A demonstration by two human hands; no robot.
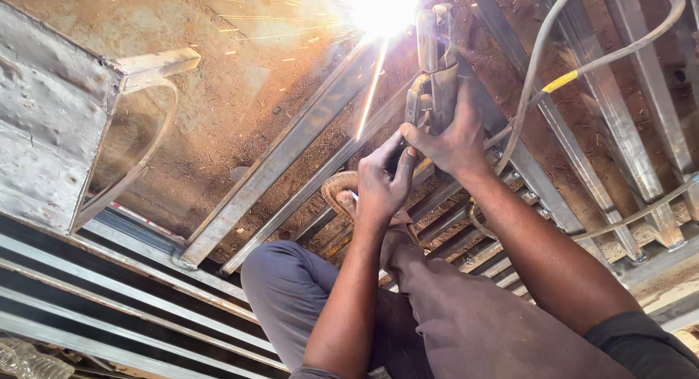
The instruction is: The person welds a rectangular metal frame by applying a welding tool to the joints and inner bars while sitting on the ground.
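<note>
Grey metal welding electrode holder (435, 73): stiff, hot near arc, clamped at handle by right hand (453, 135); left hand (380, 182) fingers closed, steadying beneath.

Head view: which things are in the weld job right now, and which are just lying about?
In use:
- electrode holder in right hand
- left hand steadying it
- cable
- steel bars

Lying about:
- metal box
- plastic bottle
</note>
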